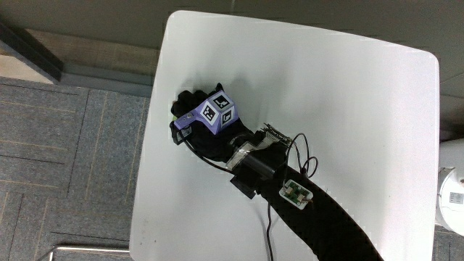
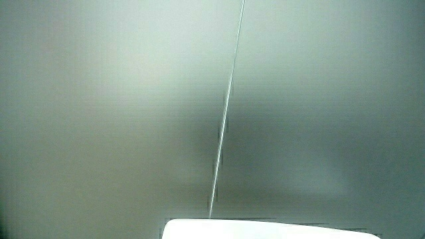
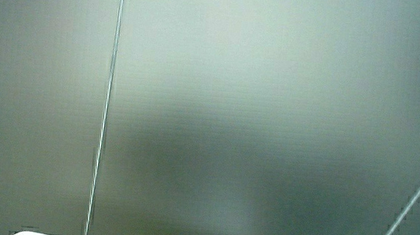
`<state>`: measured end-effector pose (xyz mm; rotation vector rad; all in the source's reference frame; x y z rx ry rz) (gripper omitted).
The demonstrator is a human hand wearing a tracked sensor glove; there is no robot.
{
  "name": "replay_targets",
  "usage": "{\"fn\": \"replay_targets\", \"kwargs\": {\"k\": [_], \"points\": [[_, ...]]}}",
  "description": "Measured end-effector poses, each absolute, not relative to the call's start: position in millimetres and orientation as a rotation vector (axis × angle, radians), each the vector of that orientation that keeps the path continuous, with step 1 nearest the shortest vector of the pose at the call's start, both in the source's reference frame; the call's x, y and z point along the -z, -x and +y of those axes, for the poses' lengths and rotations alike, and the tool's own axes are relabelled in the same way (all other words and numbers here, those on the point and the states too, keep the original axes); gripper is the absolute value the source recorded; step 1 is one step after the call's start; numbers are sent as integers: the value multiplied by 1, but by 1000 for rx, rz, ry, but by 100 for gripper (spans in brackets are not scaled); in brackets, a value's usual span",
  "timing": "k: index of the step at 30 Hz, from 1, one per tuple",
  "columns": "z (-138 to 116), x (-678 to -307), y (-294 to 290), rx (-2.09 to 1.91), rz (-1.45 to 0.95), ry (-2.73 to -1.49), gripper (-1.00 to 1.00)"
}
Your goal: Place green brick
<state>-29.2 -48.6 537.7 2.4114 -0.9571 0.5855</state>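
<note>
In the main view the gloved hand (image 1: 193,116) rests low over the white table (image 1: 348,109), close to the table's edge, with the patterned cube (image 1: 217,112) on its back. Its forearm (image 1: 322,217) reaches in across the table from the person's side and carries a small device with a thin cable. No green brick shows in any view; whatever lies under the hand is hidden by the glove. Both side views show only a pale wall, with a sliver of the table (image 2: 265,230) in a side view.
A white cylindrical object (image 1: 453,194) stands off the table near one of its corners. Grey carpet floor (image 1: 65,145) lies past the table edge nearest the hand.
</note>
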Motion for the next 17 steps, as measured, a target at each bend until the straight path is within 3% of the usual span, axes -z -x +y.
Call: {"fn": "replay_targets", "kwargs": {"k": [8,11,17], "points": [[-44,-547,30,-560,-948,-2366,-100],[-43,-538,30,-548,-951,-2384,-100],[-40,-558,27,-524,-939,-2400,-100]]}}
